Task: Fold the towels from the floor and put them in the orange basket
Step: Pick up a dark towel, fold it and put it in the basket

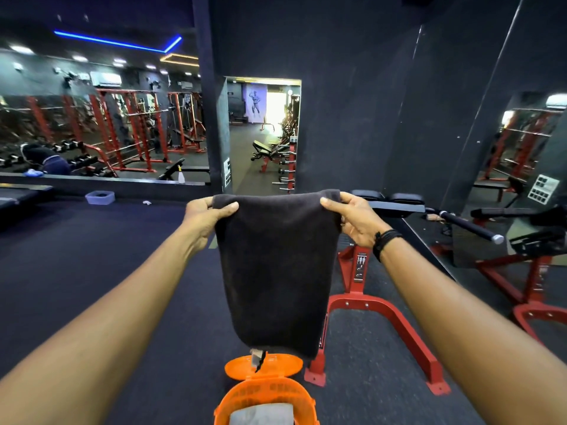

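A dark grey towel [276,271] hangs in front of me, doubled over, its lower edge just above the orange basket [267,394]. My left hand [208,214] pinches its top left corner and my right hand [352,219] pinches the top right corner, both arms stretched forward. The basket stands on the floor at the bottom centre with its round lid [264,365] flipped open behind it. A pale folded towel [260,414] lies inside the basket.
A red-framed gym bench [377,305] stands right of the basket, with a black padded bar [469,227] further right. Mirrors line the walls. A pale plastic tub [100,197] sits on the dark floor at the far left.
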